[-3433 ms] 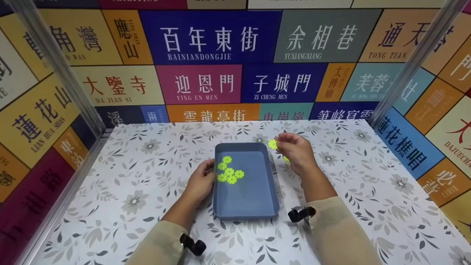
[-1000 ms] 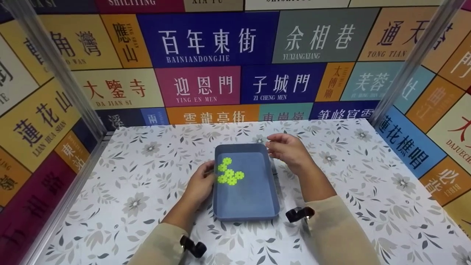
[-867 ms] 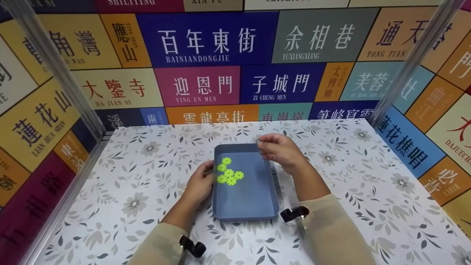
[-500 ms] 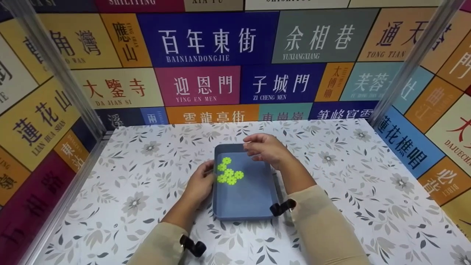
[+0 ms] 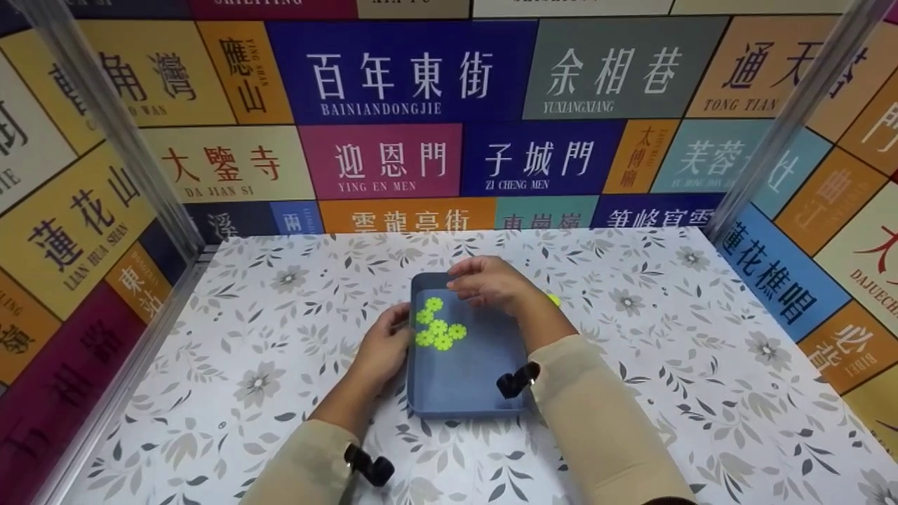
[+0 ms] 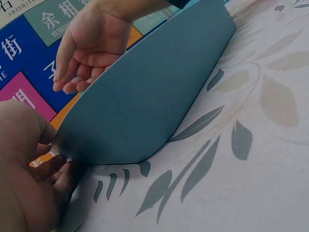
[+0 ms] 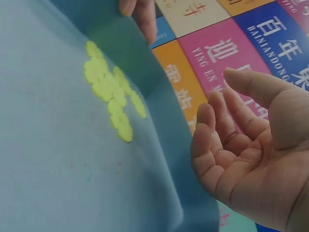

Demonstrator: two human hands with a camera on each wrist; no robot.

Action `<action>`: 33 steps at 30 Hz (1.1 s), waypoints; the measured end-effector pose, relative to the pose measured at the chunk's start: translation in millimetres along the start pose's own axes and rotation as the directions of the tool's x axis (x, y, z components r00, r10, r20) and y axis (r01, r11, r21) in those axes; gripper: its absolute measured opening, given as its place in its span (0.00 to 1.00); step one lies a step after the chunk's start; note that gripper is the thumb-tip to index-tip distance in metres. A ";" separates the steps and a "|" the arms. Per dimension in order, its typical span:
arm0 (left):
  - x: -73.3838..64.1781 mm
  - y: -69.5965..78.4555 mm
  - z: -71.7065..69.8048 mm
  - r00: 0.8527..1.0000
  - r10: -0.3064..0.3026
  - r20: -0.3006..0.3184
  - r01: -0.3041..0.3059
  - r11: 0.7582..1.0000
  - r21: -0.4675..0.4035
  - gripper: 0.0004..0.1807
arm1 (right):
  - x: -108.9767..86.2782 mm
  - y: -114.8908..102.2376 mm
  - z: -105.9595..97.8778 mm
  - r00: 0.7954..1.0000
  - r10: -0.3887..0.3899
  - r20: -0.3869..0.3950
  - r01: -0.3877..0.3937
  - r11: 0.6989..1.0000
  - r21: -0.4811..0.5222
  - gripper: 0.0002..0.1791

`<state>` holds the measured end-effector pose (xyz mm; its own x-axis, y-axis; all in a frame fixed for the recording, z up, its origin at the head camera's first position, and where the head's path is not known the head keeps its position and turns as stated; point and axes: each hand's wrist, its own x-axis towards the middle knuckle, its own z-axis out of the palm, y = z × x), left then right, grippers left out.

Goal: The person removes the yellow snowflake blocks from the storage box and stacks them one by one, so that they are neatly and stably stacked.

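A blue-grey rectangular tray [image 5: 466,382] lies on the table, with several yellow-green flower-shaped discs [image 5: 438,330] clustered toward its left side. My left hand [image 5: 384,344] holds the tray's left wall; in the left wrist view its thumb and fingers lie on either side of the tray's edge. Above the tray's far end hovers my right hand [image 5: 487,284]. In the right wrist view the right hand [image 7: 256,150] has loosely bent fingers and nothing shows between them and the thumb. Another yellow-green disc [image 5: 553,300] peeks out past my right forearm, mostly hidden.
The table wears a white cloth [image 5: 259,393] with grey leaves and flowers. Behind it stands a wall of coloured panels [image 5: 400,77] with Chinese lettering. Clear upright posts [image 5: 779,126] rise at both back corners. A small black camera [image 5: 515,382] sits on each sleeve.
My right hand, which pinched a disc right of the tray 3.4 seconds ago, has moved left over the tray's far end; that disc no longer shows. My left hand stays on the tray.
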<state>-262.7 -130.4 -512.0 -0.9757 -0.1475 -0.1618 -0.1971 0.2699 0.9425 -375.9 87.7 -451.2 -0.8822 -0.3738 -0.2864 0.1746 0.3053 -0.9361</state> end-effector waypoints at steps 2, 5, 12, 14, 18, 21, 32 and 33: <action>0.6 0.3 0.3 1.000 -0.009 0.004 0.009 1.000 -0.004 0.29 | 4.1 4.1 -0.2 1.000 0.008 0.007 -0.007 1.000 -0.027 0.25; 1.0 0.6 0.9 1.000 -0.024 0.011 0.024 1.000 -0.012 0.30 | 9.0 11.4 -0.4 0.999 0.020 0.028 -0.018 0.999 -0.045 0.27; 1.1 0.0 1.0 1.000 0.015 0.015 -0.015 0.999 -0.035 0.30 | 14.7 26.9 0.1 0.993 0.021 0.112 -0.013 0.997 -0.073 0.27; 1.1 0.0 0.8 1.000 0.021 0.013 -0.020 0.999 -0.031 0.30 | 15.8 29.5 0.3 0.990 0.002 0.143 0.010 0.996 -0.083 0.27; 1.0 0.2 0.2 1.000 -0.005 0.009 0.005 1.000 -0.014 0.30 | 15.8 32.7 -0.1 0.978 -0.006 0.208 0.036 0.990 -0.140 0.26; 1.2 -0.1 0.0 1.000 -0.016 0.010 0.016 1.000 0.000 0.29 | 15.1 34.4 -1.0 0.965 0.006 0.261 0.048 0.979 -0.199 0.26; 1.5 1.0 -0.7 0.999 -0.034 0.016 0.034 0.999 0.007 0.30 | 12.0 34.2 0.5 0.941 -0.014 0.339 0.153 0.910 -0.385 0.29; 1.5 1.0 -0.7 0.999 -0.035 0.018 0.035 0.999 0.002 0.30 | 12.0 34.2 0.5 0.942 -0.017 0.336 0.156 0.907 -0.392 0.29</action>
<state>-264.3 -131.0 -511.2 -0.9697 -0.1402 -0.2001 -0.2316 0.2666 0.9355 -380.3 93.2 -486.8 -0.6867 -0.6516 -0.3223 -0.1508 0.5614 -0.8137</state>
